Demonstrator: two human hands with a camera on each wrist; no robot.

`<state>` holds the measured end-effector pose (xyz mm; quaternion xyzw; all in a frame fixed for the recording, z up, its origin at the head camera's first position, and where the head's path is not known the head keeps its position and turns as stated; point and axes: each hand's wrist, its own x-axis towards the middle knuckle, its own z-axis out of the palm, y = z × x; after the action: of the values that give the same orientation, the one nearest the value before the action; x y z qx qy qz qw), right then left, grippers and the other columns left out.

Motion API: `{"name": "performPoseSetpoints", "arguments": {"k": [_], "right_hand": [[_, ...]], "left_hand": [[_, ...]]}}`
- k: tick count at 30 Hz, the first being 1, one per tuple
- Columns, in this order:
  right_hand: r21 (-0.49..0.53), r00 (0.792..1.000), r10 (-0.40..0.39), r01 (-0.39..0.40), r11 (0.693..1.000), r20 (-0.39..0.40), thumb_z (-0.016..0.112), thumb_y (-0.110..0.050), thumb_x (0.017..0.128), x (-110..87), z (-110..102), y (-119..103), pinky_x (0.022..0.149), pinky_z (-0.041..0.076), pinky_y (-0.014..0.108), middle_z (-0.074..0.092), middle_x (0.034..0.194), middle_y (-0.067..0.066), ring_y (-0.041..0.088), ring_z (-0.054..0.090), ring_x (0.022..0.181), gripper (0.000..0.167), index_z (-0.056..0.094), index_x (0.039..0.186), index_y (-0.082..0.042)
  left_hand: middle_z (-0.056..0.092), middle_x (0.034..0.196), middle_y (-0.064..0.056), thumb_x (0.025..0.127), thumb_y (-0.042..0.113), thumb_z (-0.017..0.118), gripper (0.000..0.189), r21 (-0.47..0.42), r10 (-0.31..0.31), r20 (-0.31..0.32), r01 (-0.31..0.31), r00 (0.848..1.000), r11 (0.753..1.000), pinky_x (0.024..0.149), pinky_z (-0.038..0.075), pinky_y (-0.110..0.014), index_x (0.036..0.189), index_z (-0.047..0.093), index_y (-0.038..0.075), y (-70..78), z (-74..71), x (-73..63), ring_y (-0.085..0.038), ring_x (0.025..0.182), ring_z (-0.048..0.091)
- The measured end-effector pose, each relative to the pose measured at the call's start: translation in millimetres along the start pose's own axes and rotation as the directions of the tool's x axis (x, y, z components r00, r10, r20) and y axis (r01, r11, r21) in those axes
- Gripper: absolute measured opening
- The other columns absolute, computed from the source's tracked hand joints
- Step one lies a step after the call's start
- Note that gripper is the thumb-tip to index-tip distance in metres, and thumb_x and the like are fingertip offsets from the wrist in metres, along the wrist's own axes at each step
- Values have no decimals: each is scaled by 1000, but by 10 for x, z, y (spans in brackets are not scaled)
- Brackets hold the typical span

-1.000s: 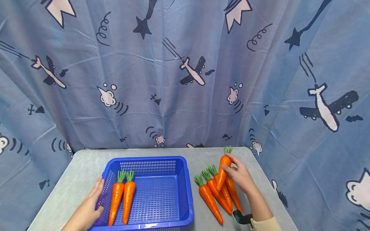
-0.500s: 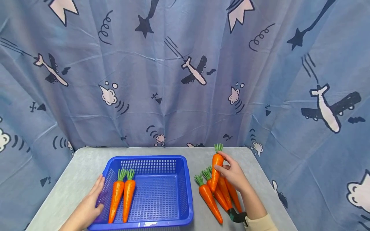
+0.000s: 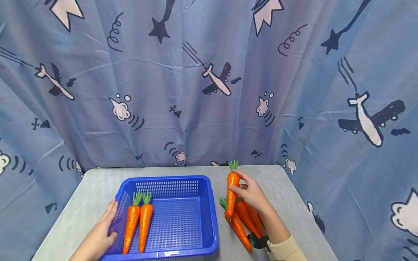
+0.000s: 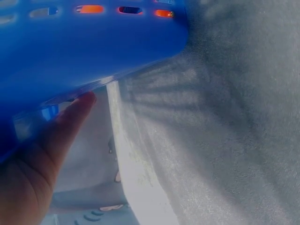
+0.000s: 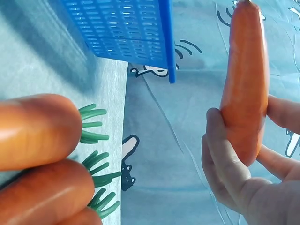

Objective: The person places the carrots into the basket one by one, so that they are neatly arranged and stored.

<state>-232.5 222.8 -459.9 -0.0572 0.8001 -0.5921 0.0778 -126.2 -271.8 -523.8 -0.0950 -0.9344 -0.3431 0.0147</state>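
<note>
An orange carrot [image 3: 231,192] with a short green top is pinched between the thumb and fingers of my right hand [image 3: 251,192]. It is raised over a group of carrots, its tip pointing down in the head view. Beneath it, a carrot [image 3: 240,230] and several others [image 3: 249,217] lie on the table, partly hidden by the hand. My left hand [image 3: 98,232] rests along the left rim of the blue plastic basket [image 3: 213,217], fingers straight. Inside the basket's left part, two carrots [image 3: 131,224] [image 3: 145,226] lie side by side.
The grey table [image 3: 78,203] carries the basket in its left and middle part. A blue patterned curtain [image 3: 183,108] hangs behind and beside it. The basket's perforated wall [image 5: 126,33] stands close to the loose carrots in the right wrist view.
My right hand has carried its carrot left across the carrot group, nearer the basket's right side. The left hand and the basket have stayed in place.
</note>
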Motion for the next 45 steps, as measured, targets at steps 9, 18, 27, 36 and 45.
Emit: {"name": "performPoseSetpoints", "arguments": {"k": [9, 18, 27, 36, 45], "right_hand": [[-6, 998, -54, 54, 999, 44, 66, -13, 96, 22, 120, -67, 79, 61, 35, 36, 157, 16, 24, 66, 100, 65, 40, 155, -14], [11, 993, -82, 81, 997, 82, 72, -15, 92, 56, 337, -140, 79, 62, 38, 46, 148, 19, 24, 68, 99, 66, 44, 152, -14], [6, 993, -77, 77, 997, 86, 79, -21, 86, 118, 621, -232, 78, 62, 42, 55, 140, 15, 28, 67, 102, 64, 54, 145, -22], [-26, 984, -130, 134, 991, 123, 70, -21, 94, 177, 776, -262, 80, 61, 36, 54, 142, 17, 28, 66, 103, 57, 52, 148, -17], [37, 977, -147, 143, 989, 155, 68, -15, 95, 249, 943, -343, 76, 63, 37, 56, 133, 20, 23, 66, 92, 54, 52, 147, -12]], "left_hand": [[12, 166, -26, 73, -11, 64, 96, 16, 48, -60, -48, 997, 999, 98, -3, 6, 158, 20, -6, -12, 21, -16, -53, 142, 26], [9, 167, -26, 73, -11, 64, 97, -4, 24, -32, -24, 999, 1000, 96, -5, 6, 158, 18, -7, 10, 9, -19, -61, 139, 27], [7, 167, -25, 74, -11, 63, 96, -13, 10, -18, -10, 1000, 1000, 95, -5, 7, 158, 17, -7, 17, 7, -13, -61, 139, 26], [9, 167, -26, 73, -11, 64, 96, 11, 24, -25, -24, 999, 1000, 96, -5, 6, 157, 18, -9, -8, 18, -12, -60, 139, 29], [8, 167, -26, 73, -11, 64, 96, 14, 28, -26, -27, 999, 1000, 97, -5, 6, 157, 18, -9, -15, 17, -11, -61, 139, 28]]}}
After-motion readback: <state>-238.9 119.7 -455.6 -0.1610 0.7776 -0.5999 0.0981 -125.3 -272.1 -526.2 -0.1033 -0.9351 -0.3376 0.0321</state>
